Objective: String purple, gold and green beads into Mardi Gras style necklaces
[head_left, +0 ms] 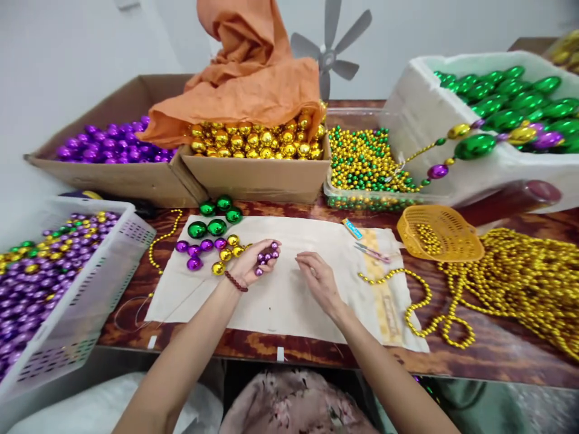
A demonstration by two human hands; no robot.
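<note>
Cupped palm up over the white cloth [266, 307], my left hand [253, 260] holds several small shiny purple beads [266, 258]. My right hand [317, 278] hovers a little to the right, its fingers loosely bent and pointing at the left hand, with nothing visible in them. Left of the hands lie large green beads [217, 227], medium purple beads [194, 263] and gold beads [219, 267]. A thin thread runs from the gold beads toward the cloth's lower left corner. Small scissors [371, 252] and a blue packet [351, 229] rest on the cloth's right side.
A white basket [76, 301] of mixed beads stands left. Behind are cardboard boxes [253, 179] of purple and gold beads, a clear tub [362, 196] and a foam box [402, 102]. Gold bead strands [515, 277] and an orange basket [438, 250] lie right.
</note>
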